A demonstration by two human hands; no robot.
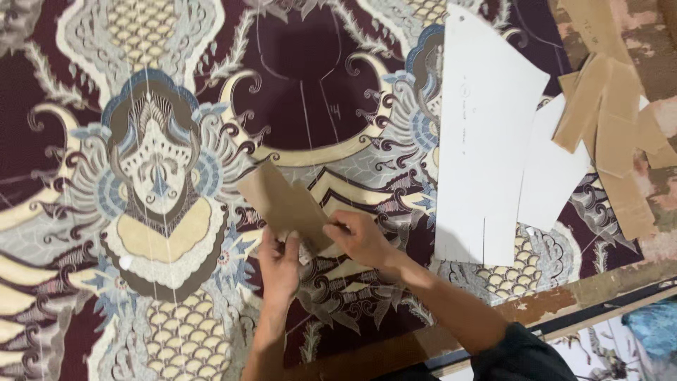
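Note:
A patterned batik fabric (162, 162) in maroon, cream and blue lies spread over the table, with chalk outlines drawn on its dark part. A brown cardboard pattern piece (282, 201) rests tilted on the fabric near the middle. My left hand (280, 264) presses on the piece's lower end with its fingertips. My right hand (361, 238) touches the piece's lower right edge, fingers pinched together as if around a small marker; whether it holds one I cannot tell.
A large white paper pattern (479, 134) lies on the fabric at right, a second white piece (550, 176) beside it. Several brown cardboard strips (613, 120) are piled at the far right. The worn wooden table edge (564, 300) runs along the lower right.

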